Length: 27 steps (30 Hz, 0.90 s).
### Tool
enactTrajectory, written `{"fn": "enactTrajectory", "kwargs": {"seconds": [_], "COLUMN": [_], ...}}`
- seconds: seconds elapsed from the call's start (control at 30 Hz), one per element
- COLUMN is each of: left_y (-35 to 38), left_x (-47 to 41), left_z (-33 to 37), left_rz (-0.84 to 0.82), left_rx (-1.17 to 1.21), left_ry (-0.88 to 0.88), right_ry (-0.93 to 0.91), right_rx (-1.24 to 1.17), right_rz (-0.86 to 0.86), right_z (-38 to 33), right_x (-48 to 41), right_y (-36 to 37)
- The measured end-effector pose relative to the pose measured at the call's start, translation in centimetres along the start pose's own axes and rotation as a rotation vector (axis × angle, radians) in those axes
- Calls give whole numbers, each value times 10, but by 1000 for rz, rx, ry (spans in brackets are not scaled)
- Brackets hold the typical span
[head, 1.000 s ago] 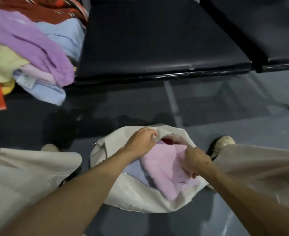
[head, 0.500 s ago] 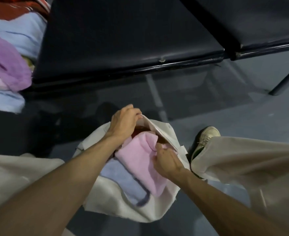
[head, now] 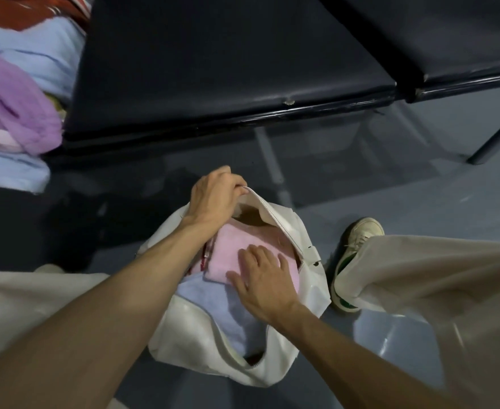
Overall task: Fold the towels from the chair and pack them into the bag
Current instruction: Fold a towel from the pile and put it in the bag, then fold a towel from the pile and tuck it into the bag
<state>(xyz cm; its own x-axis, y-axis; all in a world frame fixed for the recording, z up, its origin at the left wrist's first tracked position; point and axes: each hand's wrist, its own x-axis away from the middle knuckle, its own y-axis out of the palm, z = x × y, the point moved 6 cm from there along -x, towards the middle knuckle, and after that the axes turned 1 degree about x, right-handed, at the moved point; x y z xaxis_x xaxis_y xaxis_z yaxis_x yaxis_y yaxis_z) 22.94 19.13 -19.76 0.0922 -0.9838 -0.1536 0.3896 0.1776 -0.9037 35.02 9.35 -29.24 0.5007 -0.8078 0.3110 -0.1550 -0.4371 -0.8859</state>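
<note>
Two hands in frame, what's each doing? (checker)

OK, left hand (head: 213, 199) grips the far rim of the white bag (head: 313, 290) at the zipper edge, fingers curled over it, mouth of the bag held open. The right hand (head: 262, 280) lies flat on the pink towel (head: 228, 249), fingers straight and spread, pressing on it. (annotator)

Where's the pink towel? (checker)

Folded, inside the bag, on top of a light blue towel (head: 213, 302) that's also in there. A red-striped edge (head: 206, 255) pokes out just beside the pink one, cannot tell what it belongs to. (annotator)

Bag where? (checker)

On the grey floor (head: 390, 196), between the person's legs in beige trousers (head: 434, 276). A white shoe (head: 357, 246) sits just beside it on the right. (annotator)

Other towels? (checker)

Heaped at the left edge: purple towel (head: 12, 113) over light blue towels (head: 42, 51), red-brown towel (head: 36, 10) in the top corner. The heap is just beside a black chair seat (head: 213, 69); second black seat (head: 449, 33) right of that. (annotator)
</note>
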Motion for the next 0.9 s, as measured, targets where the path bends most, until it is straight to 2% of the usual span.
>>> {"fn": "enactTrajectory", "kwargs": {"seconds": [0.07,0.13,0.37,0.57,0.67,0.9], "left_y": [3,6,7,1,-22,-106], "left_x": [3,6,24,42,44,55], "left_z": [1,0,-5,-6,-8,-4], "left_rz": [-8,-16,-73,-276,-307,-308], "left_rx": [14,31,83,223,295,257], "left_ry": [-8,-19,-59,-139,-156,-37], "right_ry": [19,49,52,25,10,-100], "right_rx": [-74,-143,-185,-24,79,97], "right_rz": [-165,-237,-251,-321,-240,-37], "right_z": [3,9,21,16,14,-33], "right_x": [9,5,-20,-3,-1,8], "right_y": [20,30,27,-6,-48,-160]}}
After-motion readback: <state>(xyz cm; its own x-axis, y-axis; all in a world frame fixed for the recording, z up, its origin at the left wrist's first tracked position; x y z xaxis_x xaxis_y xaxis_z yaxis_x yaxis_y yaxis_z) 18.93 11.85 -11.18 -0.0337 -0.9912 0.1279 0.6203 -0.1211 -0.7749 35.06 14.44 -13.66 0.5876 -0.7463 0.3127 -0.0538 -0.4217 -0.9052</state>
